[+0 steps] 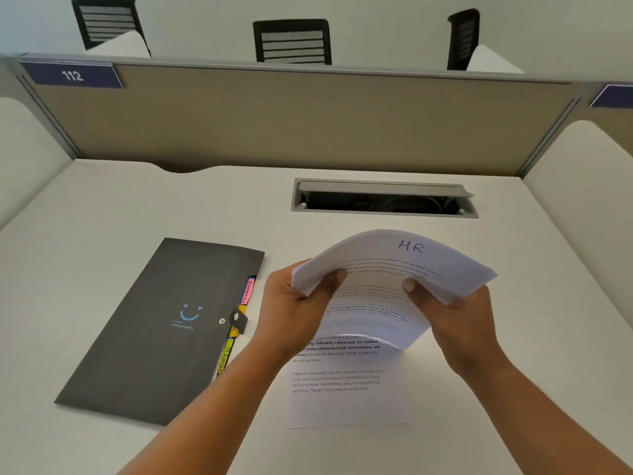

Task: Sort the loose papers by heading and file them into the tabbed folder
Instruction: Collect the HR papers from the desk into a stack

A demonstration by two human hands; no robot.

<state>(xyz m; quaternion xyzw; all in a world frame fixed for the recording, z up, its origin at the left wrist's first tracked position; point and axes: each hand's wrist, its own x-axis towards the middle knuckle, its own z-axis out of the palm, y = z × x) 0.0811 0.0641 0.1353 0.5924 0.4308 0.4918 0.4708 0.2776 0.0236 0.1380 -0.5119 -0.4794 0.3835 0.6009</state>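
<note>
I hold a stack of white printed papers (383,269) above the desk, bowed upward, its top sheet headed "HR" in handwriting. My left hand (294,310) grips the stack's left edge, thumb on top. My right hand (455,313) grips its right edge the same way. Under the stack a single printed sheet (342,389) lies flat on the desk. To the left lies the dark grey tabbed folder (164,330), snapped closed, with pink and yellow tabs (246,291) sticking out of its right edge.
The white desk (513,389) has a grey cable hatch (383,198), lid propped open, behind the papers. A beige partition (308,118) with a "112" label (72,75) closes the back; white side panels flank the desk. Black chairs stand beyond.
</note>
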